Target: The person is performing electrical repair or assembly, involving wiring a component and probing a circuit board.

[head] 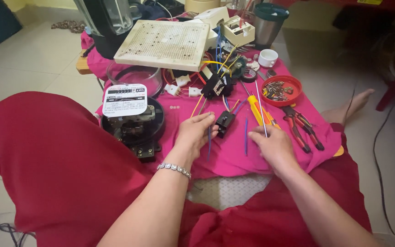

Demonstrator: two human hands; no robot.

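White rounded label [124, 99] seen on black meter [132, 123], left. Blue wire [209, 142] pinched under left hand [196, 132] fingers; thin screwdriver shaft [260, 112] gripped by right hand [270, 142].

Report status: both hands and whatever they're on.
Left hand pinching thin blue wire beside small black switch block. Right hand gripping thin screwdriver shaft. Red-handled pliers lying close right.

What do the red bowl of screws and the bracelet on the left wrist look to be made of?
Red bowl: likely plastic, going by its uniform glossy colour and thin moulded rim. Bracelet: looks like silvery metal set with clear stones, since its links glint; whether real or imitation cannot be told.
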